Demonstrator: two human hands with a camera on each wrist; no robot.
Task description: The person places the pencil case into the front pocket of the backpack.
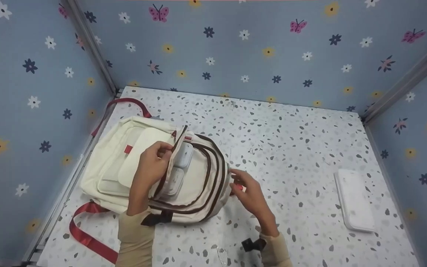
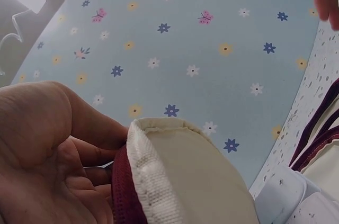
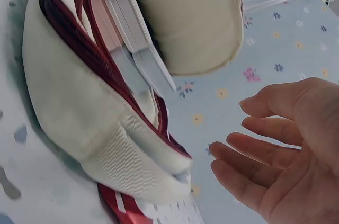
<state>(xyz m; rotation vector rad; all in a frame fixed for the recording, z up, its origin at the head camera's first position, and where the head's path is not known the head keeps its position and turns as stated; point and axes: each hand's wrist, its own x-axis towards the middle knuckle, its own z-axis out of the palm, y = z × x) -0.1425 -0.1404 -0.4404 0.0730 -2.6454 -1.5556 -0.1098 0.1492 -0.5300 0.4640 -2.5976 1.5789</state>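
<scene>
A cream backpack with dark red zips lies on the table, its front compartment unzipped. My left hand pinches the zipped edge of the front flap between thumb and fingers, holding it raised. White flat cases show inside, behind the flap; in the right wrist view these cases stand side by side in the opening. Beside the top end of the bag is my right hand, its fingers spread and loosely bent with nothing between them. A red loop of the bag shows behind that hand.
A white rectangular box lies toward the table's right side. Red shoulder straps trail from the bag at the left. Blue flowered panels stand round the speckled white table. A thin clear loop lies near the front.
</scene>
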